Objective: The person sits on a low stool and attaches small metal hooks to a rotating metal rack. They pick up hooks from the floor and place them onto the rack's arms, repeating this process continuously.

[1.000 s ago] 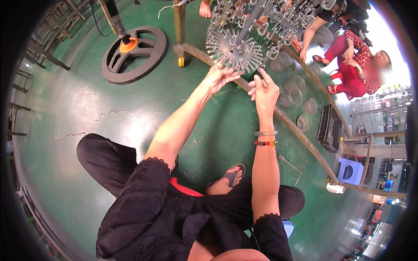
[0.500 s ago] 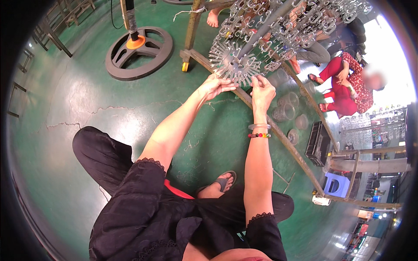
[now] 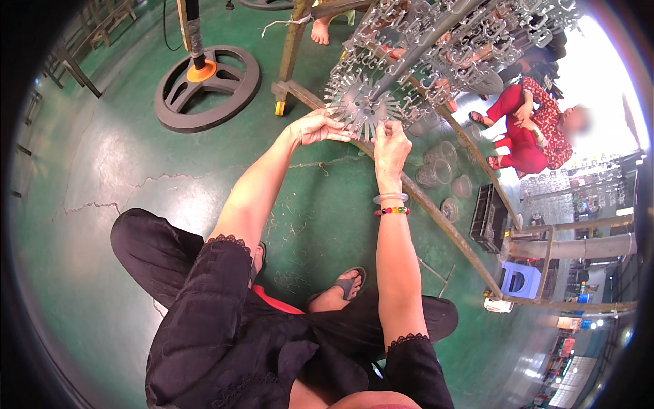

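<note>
The left hand [image 3: 315, 127] reached up to the spiked disc [image 3: 360, 108], its fingers curled together against the disc's lower left rim, touching the prongs; whether anything small lay pinched between them could not be told. The right hand [image 3: 390, 144] stood just beside it, at the disc's lower right rim, thumb and forefinger brought together on a prong tip; what they gripped, if anything beyond the prong, was too small to see. The disc sat at the near end of a long rack [image 3: 449, 41] crowded with grey metal hooks, which ran up and to the right out of view; the rack hung above a slanting wooden beam [image 3: 436, 211], and the disc lay just above the beam's upper part, between the two hands. Two bracelets [image 3: 390, 204] ringed the right wrist, one pale, one of coloured beads. Clear glass cups [image 3: 436, 170] lay on the green floor [image 3: 122, 170] just right of the beam; a dark crate [image 3: 488, 218] stood beyond them; a blue stool [image 3: 521, 278] stood lower right. A black round base [image 3: 206, 85] with a pole rested on the floor to the upper left, well apart from the hands. A person in red [image 3: 538, 133] sat far right.
</note>
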### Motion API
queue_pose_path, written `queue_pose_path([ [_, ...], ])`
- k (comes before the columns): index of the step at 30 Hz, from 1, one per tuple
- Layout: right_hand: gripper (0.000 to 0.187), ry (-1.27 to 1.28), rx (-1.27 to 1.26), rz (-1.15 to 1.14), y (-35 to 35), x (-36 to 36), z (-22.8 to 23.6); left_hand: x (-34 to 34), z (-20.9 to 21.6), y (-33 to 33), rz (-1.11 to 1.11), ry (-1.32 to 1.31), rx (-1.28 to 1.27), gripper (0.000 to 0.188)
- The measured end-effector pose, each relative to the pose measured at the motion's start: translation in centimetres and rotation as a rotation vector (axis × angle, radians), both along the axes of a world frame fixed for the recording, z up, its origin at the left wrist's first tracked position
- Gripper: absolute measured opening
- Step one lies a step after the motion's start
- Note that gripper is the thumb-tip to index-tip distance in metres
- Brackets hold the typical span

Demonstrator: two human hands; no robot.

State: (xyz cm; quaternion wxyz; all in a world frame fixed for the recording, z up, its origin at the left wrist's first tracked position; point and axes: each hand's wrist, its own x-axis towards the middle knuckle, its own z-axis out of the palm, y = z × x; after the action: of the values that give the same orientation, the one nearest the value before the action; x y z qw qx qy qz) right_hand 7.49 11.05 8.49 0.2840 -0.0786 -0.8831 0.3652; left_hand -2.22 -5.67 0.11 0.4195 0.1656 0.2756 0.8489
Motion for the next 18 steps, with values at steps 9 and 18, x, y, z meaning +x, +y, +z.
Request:
queue_pose_path([
  [9,0.015,0.033,-0.114,0.057,-1.8,0.9,-0.6,-1.7,-0.7,-0.3,-0.177,-0.038,-0.024,0.051],
  [18,0.016,0.12,-0.132,0.086,-1.6,1.7,-1.7,-0.1,0.4,0.4,-0.111,0.021,-0.373,0.047],
])
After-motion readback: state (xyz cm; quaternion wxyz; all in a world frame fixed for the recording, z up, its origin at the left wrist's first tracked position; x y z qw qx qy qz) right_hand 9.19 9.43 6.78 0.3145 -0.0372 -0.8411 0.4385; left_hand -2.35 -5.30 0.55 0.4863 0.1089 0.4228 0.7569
